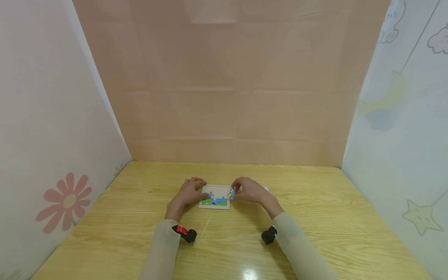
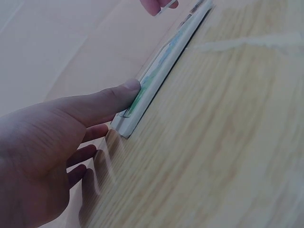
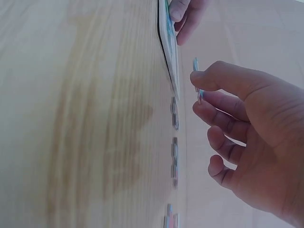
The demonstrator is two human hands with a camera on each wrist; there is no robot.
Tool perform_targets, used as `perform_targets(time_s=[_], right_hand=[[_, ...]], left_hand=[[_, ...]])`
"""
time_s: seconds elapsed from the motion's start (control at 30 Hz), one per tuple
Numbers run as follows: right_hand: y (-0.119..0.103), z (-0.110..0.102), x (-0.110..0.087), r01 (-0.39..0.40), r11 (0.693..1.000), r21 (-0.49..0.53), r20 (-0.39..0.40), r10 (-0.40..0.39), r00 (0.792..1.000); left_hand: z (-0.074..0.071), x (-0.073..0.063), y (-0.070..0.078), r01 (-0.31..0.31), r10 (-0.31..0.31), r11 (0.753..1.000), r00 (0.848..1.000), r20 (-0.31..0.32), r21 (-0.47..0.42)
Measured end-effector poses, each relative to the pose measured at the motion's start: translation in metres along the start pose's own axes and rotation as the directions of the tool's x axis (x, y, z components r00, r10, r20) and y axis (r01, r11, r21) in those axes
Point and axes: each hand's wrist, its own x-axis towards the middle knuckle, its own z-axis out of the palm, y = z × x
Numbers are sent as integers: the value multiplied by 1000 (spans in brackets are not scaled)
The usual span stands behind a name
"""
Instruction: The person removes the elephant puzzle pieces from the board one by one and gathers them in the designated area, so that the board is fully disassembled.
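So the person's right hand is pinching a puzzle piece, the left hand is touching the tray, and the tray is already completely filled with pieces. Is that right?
Not quite: the tray isn't full. The head view shows fitted pieces mostly along its lower part, with bare board above. The right hand is pinching a puzzle piece, and the left hand is touching the tray.

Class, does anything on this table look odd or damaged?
On the tabletop, a pale streak slants against the grain, in front of the puzzle tray; scratch or glare, I cannot tell. Nothing looks spilled.
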Motion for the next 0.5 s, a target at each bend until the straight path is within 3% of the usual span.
perform_targets(time_s=[0.5], right_hand=[[11, -9, -13, 27, 999, -35, -9, -27, 1000]], left_hand=[[0, -1, -1, -2, 3, 1000, 1000, 9, -5]])
